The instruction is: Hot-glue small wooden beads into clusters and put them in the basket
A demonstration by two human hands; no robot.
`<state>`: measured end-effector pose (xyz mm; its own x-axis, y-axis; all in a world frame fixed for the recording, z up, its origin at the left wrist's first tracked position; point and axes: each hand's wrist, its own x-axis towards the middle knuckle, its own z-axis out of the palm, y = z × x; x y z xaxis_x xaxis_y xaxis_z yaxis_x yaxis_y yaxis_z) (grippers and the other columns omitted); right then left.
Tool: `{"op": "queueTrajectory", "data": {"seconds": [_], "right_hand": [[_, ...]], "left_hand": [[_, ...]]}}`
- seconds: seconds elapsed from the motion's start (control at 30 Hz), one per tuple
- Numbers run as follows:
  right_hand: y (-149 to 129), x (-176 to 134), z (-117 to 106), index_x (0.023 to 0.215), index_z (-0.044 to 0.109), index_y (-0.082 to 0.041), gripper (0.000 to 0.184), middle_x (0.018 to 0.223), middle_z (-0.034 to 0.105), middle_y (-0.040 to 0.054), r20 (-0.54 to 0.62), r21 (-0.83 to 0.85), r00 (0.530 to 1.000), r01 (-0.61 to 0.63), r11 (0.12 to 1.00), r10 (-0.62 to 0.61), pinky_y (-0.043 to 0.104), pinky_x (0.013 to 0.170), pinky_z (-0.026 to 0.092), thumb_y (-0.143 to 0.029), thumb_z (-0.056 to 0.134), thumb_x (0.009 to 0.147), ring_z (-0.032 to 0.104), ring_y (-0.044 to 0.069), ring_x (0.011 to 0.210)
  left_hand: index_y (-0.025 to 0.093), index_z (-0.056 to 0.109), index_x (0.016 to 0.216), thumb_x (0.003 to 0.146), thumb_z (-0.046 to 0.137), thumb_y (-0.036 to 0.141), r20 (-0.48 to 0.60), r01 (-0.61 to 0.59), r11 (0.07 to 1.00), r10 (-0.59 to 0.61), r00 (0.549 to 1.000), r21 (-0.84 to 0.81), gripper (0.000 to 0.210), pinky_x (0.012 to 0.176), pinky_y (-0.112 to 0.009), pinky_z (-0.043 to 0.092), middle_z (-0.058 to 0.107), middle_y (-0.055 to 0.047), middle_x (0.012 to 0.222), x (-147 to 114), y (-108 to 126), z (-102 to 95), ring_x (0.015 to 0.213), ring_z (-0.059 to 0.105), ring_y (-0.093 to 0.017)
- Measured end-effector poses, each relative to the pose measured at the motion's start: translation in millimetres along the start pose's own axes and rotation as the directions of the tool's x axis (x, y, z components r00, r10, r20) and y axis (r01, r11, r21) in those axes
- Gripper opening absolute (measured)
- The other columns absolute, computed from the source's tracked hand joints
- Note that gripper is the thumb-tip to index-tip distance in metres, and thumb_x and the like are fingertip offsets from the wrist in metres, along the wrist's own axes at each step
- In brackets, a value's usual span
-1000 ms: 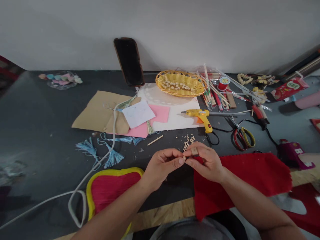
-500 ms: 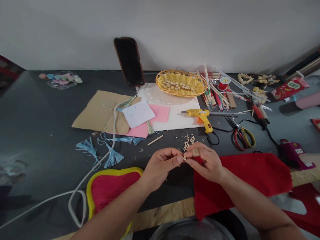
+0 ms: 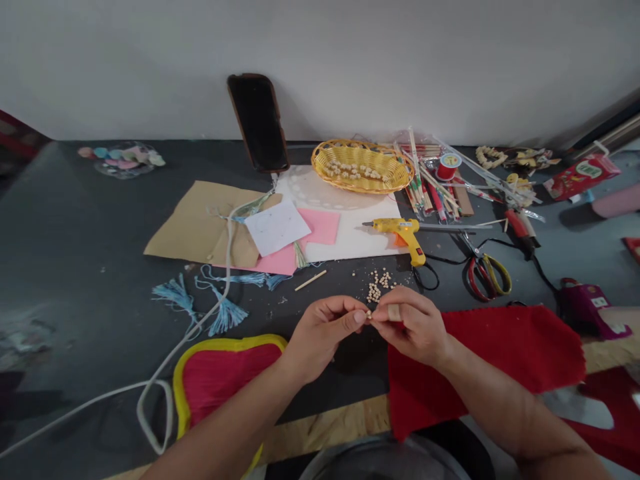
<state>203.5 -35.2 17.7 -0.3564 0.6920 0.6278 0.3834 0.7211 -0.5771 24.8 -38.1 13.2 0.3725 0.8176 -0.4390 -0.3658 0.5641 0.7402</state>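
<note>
Head | left hand (image 3: 325, 330), right hand (image 3: 415, 327) | both grips pinched on bead (image 3: 369, 315)

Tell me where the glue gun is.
In the head view, the glue gun lies right of centre on the table, on the white sheet's right edge, in front of the basket and left of the scissors.

woven wicker basket (image 3: 362, 167), matt red felt (image 3: 500, 353), glossy plastic glue gun (image 3: 403, 233)
</note>
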Motion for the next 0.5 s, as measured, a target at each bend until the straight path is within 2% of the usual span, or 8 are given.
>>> {"op": "queueTrajectory", "data": {"seconds": [0.5], "right_hand": [[-5.9,0.5,3.6,0.085,0.062,-0.019,0.009,0.076,0.066,0.0041,-0.026,0.032,0.994,-0.105,0.994,0.106,0.022,0.062,0.055,-0.010,0.062,0.081,0.064,0.012,0.067]], "left_hand": [[0.018,0.075,0.074,0.072,0.077,0.026,0.036,-0.141,0.981,0.137,0.990,0.134,0.009,0.066,-0.021,0.039,0.064,0.000,0.072,0.2,-2.8,-4.9,0.069,0.051,-0.010]]}}
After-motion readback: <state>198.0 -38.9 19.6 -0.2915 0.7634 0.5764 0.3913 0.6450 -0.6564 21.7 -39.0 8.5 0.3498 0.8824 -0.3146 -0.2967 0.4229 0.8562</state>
